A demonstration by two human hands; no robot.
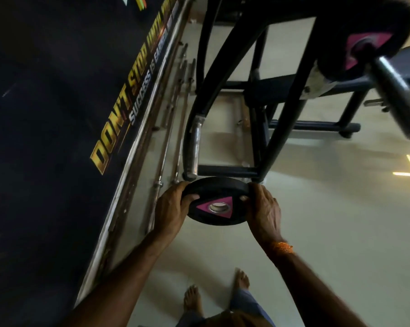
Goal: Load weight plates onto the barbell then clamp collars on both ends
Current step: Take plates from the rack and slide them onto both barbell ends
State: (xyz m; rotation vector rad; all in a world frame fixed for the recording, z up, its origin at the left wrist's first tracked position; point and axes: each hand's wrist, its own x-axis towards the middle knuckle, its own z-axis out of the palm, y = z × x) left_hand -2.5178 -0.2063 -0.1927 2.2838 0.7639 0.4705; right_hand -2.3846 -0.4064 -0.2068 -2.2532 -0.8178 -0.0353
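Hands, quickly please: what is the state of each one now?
Left hand: closed on the left edge of the weight plate.
Right hand: closed on the right edge of the same plate, held above the floor.

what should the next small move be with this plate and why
Probably lift the weight plate up and right toward the bare barbell sleeve. Both the left hand and right hand grip its rim, and one plate already sits on that end with free sleeve outside it.
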